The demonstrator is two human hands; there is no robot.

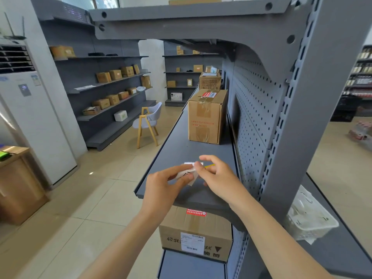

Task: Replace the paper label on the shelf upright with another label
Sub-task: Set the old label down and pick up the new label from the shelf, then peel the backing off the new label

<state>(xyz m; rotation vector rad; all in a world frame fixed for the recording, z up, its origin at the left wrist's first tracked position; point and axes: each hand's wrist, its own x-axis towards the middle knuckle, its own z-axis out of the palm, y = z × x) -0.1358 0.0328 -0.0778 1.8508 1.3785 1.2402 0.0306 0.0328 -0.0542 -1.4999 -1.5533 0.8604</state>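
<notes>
Both my hands meet over the near end of a grey shelf board [187, 150]. My left hand [163, 186] pinches a small white paper label [190, 174] with black marks on it. My right hand [217, 176] grips the same label from the right, fingers closed on its top edge, and a thin yellow strip [210, 166] pokes out beside the fingers. The grey shelf upright [314, 109] with its slotted strip rises just right of my hands. No label shows on the part of the upright that I see.
A taped cardboard box [207, 115] stands farther back on the same shelf board, another box [196, 234] sits on the shelf below my hands. A pegboard back panel [253, 117] lies behind. A white plastic bag [310, 216] lies right of the upright. A chair [149, 121] stands in the aisle.
</notes>
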